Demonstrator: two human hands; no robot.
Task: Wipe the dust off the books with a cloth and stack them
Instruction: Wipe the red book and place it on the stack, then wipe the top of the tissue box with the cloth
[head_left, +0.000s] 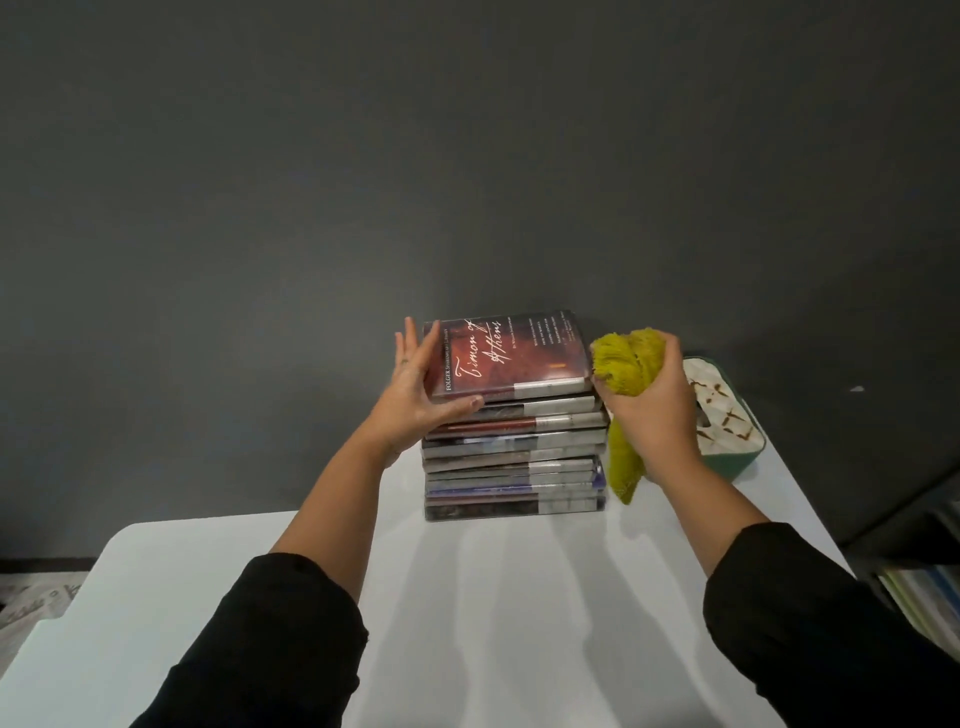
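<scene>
While cloth (631, 364) fills right hand (652, 410), left hand (415, 395) flat against book (511, 356).

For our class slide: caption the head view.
Left hand steadies the top book of a stack; right hand grips a yellow cloth.

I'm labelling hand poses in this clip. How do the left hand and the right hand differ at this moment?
The left hand is open, fingers straight against the side of the top book; the right hand has its fingers curled round the yellow cloth. The left touches the stack of books at its left edge; the right is beside the stack's right edge, in front of the tissue box. Both are raised near the top of the stack, and both arms wear black sleeves.
</scene>
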